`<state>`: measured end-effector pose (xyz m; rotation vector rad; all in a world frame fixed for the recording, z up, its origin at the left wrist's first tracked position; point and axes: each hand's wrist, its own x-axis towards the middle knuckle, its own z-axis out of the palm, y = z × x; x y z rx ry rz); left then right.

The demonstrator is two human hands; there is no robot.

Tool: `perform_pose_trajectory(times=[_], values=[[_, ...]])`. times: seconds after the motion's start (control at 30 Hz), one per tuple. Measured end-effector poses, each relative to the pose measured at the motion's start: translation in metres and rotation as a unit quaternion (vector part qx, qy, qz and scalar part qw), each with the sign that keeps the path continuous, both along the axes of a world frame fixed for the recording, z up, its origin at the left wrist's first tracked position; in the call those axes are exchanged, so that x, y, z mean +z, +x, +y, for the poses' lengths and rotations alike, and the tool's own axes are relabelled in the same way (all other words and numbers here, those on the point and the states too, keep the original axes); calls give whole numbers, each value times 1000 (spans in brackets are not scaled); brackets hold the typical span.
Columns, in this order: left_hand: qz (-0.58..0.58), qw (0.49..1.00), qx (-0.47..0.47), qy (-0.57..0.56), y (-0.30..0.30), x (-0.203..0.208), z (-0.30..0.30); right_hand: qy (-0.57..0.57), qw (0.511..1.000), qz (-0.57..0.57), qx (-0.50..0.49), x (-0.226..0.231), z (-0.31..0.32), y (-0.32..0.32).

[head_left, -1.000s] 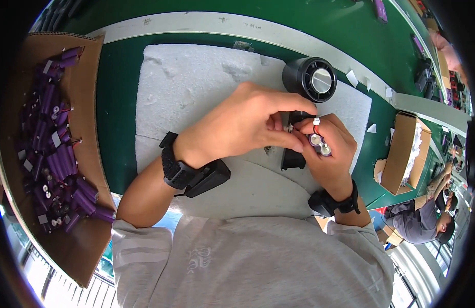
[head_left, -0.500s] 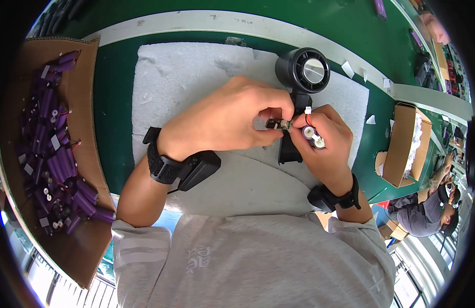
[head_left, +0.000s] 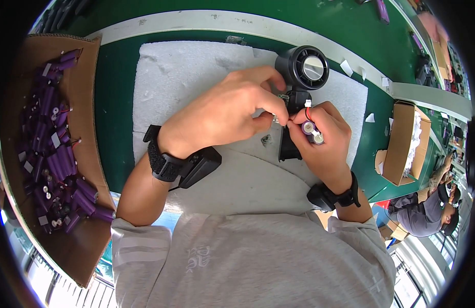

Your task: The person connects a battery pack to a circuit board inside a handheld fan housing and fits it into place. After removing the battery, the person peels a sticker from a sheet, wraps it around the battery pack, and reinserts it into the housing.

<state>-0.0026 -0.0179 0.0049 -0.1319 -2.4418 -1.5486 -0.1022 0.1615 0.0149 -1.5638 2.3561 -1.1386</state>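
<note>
A black handheld fan (head_left: 302, 68) lies on a white foam sheet (head_left: 181, 66), its round head away from me and its handle (head_left: 289, 146) toward me. My left hand (head_left: 232, 110) is closed at the handle, thumb and index finger pinching a small circuit board (head_left: 276, 118), mostly hidden by the fingers. Close beside it my right hand (head_left: 325, 136) is closed around a pair of purple battery cells (head_left: 312, 132), whose round ends show. From the cells a red and black lead rises to a white connector (head_left: 308, 103). Both hands' fingertips nearly meet over the handle.
To the left stands a cardboard box (head_left: 88, 154) full of purple battery cells (head_left: 55, 154) with leads. A smaller cardboard box (head_left: 402, 143) with white material stands at the right. White paper scraps (head_left: 346, 68) lie beyond the foam. Another person (head_left: 427, 215) sits at the far right.
My left hand has shifted slightly up and its fingers have turned, hiding most of the circuit board. My right hand has stayed nearly in place with the battery cells.
</note>
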Motion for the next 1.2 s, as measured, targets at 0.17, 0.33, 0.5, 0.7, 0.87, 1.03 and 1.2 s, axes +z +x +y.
perform_pose_trajectory(times=[0.17,0.33,0.5,0.7,0.87,1.03,1.2], values=[[-43,999,-23,-4,0,6,-5,-6,1000,-2,0,-3,0,0],[31,999,-20,-7,-3,4,3,-6,1000,-1,-5,0,0,-1],[32,999,5,43,-4,1,12,-4,1000,-1,-8,0,-1,-1],[41,995,13,85,-6,1,15,-3,1000,-1,-8,0,1,-2],[33,996,-5,84,-5,-1,13,-2,1000,-8,-12,0,2,-1],[19,995,-11,93,-4,-3,12,-13,1000,-3,12,-4,3,-4],[22,995,-1,93,-6,-2,15,-41,996,-31,69,0,7,-14]])
